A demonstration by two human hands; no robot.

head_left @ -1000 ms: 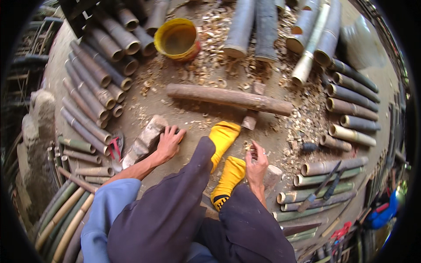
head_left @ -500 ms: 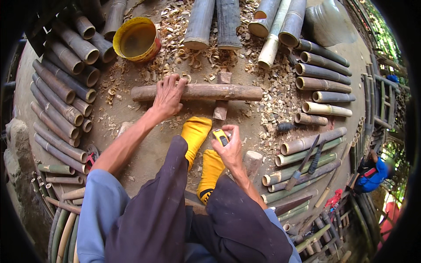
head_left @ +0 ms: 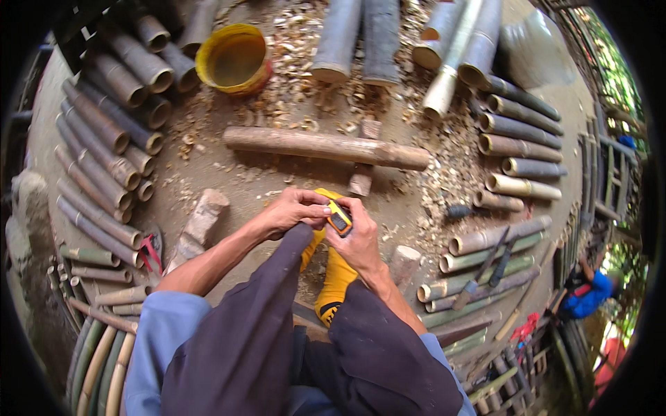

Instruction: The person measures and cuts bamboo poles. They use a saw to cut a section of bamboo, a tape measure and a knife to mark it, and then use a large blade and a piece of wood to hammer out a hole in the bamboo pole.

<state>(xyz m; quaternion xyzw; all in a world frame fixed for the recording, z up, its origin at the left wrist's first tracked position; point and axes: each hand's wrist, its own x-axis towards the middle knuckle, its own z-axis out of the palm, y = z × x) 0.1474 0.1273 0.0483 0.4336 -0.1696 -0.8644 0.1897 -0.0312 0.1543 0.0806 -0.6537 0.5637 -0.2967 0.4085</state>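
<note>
Low on ground, cut bamboo lengths line left and right edges. Log lies mid-ground across short wood block, no hand on it. Right hand wraps thumb and fingers round tape measure; left hand pinches its front end, though whether fingertips grip blade tip, cannot tell. Yellow-and-black tape measure sits between hands, on person's side of log. Bamboo looks already cut, log already laid over block; measuring appears barely begun, log seemingly left to gauge.
</note>
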